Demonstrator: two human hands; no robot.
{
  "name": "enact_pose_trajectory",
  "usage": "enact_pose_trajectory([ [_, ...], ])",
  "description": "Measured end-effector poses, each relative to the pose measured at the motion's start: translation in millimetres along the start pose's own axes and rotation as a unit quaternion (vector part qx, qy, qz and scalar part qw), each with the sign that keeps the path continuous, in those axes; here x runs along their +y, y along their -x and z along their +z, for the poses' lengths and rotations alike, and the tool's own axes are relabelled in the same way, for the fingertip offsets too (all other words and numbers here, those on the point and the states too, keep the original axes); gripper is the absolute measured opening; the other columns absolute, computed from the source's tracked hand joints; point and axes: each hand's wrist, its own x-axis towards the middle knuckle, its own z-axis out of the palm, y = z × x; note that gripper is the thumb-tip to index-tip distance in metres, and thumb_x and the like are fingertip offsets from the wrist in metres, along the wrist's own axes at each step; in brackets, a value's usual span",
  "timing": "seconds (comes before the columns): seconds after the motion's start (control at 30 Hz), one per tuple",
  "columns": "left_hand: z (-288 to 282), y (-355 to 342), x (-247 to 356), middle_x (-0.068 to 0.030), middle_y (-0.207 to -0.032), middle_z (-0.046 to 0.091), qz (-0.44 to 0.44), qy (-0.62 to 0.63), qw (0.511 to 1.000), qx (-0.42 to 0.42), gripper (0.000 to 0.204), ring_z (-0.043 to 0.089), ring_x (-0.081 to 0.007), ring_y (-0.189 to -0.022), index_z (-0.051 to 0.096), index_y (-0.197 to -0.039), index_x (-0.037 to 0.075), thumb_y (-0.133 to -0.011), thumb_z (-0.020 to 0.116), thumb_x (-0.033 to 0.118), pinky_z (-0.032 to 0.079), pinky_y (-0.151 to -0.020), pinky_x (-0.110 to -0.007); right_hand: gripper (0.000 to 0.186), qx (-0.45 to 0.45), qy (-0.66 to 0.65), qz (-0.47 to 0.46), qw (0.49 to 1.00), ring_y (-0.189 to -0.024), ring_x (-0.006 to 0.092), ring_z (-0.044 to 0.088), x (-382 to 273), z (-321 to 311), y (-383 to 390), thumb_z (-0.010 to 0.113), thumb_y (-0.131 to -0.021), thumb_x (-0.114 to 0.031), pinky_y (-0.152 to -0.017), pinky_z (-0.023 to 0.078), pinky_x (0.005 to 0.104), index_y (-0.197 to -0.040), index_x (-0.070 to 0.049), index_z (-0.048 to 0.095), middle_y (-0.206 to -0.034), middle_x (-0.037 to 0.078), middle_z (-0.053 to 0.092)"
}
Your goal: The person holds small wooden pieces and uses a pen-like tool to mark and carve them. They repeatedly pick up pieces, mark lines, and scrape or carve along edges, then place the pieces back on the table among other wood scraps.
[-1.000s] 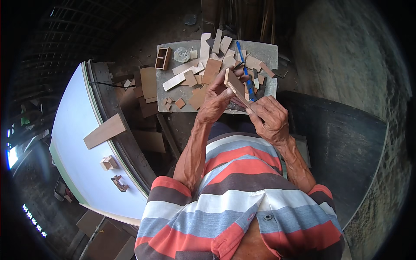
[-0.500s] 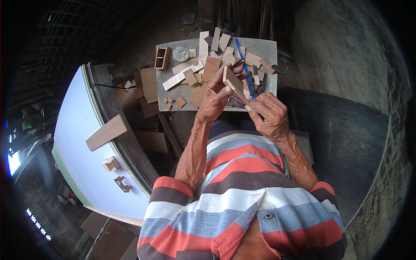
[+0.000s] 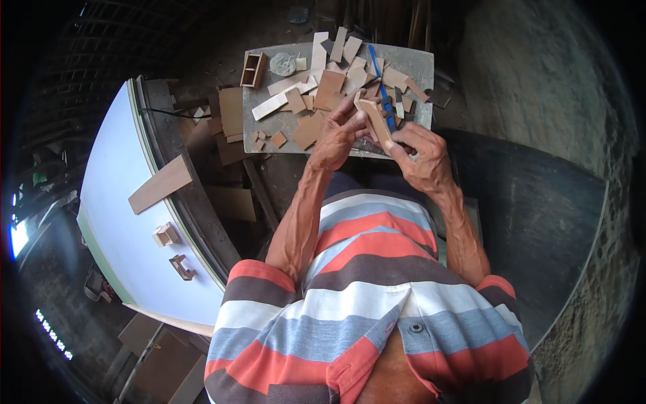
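Above the near edge of the low worktable, both my hands hold a small flat wooden piece (image 3: 377, 122) with pale edges, its far end bent or stepped like a joined corner. My left hand (image 3: 338, 140) grips its left side, thumb against the edge and fingers behind. My right hand (image 3: 425, 158) is closed on its near right end, thumb and curled fingers pinching it. Whether the piece is one part or two together I cannot tell. Just beyond lies a blue-handled tool (image 3: 385, 97), partly behind the held wood.
The worktable (image 3: 252, 138) carries many loose wood offcuts (image 3: 330, 87), a small open wooden box (image 3: 254, 70) and a clear plastic bag (image 3: 282, 64). On my left, a white board (image 3: 118, 195) holds a wood slat (image 3: 160, 184) and two small wooden frames (image 3: 165, 234). A dark panel (image 3: 531, 202) stands right.
The held wood has been turned so more of its pale edge and stepped end shows. My right hand has shifted slightly on it. The whole view has moved a little.
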Motion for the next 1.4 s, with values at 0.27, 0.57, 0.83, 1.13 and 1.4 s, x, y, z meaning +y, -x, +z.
enact_pose_trajectory([
  [0.27,0.6,3.9,-14.3,-0.01,-0.128,0.06,-0.037,-0.033,0.996,0.068,0.049,0.065,-0.0239,-0.109,0.045,-0.141,0.005,-0.097,0.06,0.02,0.059,-0.083,-0.038,0.012,-0.058,-0.033,0.059,0.996,-0.057,0.0138,0.052,13.3,-5.2,-1.6,0.064,-0.083,-0.007,-0.054,0.042,0.0298,-0.088,0.004,0.066,-0.07,0.007,0.056],
  [0.57,3.8,5.5,-11.4,-0.0033,-0.116,0.063,-0.069,-0.067,0.99,0.1,0.044,0.065,-0.0141,-0.098,0.05,-0.137,0.006,-0.095,0.062,0.015,0.062,-0.073,-0.036,0.014,-0.088,-0.045,0.106,0.989,-0.06,0.0137,0.051,29.4,-1.2,0.0,0.064,-0.085,-0.009,-0.057,0.042,0.0293,-0.091,0.004,0.067,-0.073,0.007,0.057],
  [0.83,0.3,2.9,-6.2,-0.0029,-0.109,0.064,-0.094,-0.012,0.992,0.078,0.026,0.065,-0.0156,-0.095,0.058,-0.121,0.006,-0.096,0.06,0.011,0.06,-0.08,-0.044,0.015,-0.053,-0.002,0.048,0.997,-0.064,0.0196,0.055,35.2,5.6,3.4,0.06,-0.089,-0.011,-0.06,0.045,0.0325,-0.094,0.003,0.062,-0.077,0.01,0.059],
  [1.13,5.0,-3.3,-3.3,-0.0039,-0.107,0.064,-0.071,-0.044,0.992,0.099,0.024,0.065,-0.0147,-0.089,0.058,-0.119,0.006,-0.095,0.061,0.011,0.063,-0.076,-0.04,0.019,-0.083,-0.069,0.168,0.98,-0.074,0.0385,0.064,24.4,13.8,2.8,0.043,-0.099,-0.016,-0.067,0.049,0.0455,-0.108,-0.001,0.05,-0.077,0.021,0.062],
  [1.4,12.8,-3.3,-3.7,-0.0062,-0.109,0.064,-0.059,-0.019,0.992,0.111,0.027,0.067,-0.0181,-0.093,0.058,-0.121,0.004,-0.095,0.061,0.01,0.064,-0.076,-0.04,0.02,-0.042,-0.061,0.141,0.987,-0.081,0.0436,0.062,23.7,19.9,6.7,0.042,-0.098,-0.013,-0.072,0.048,0.0496,-0.112,0.0,0.049,-0.085,0.026,0.061],
])
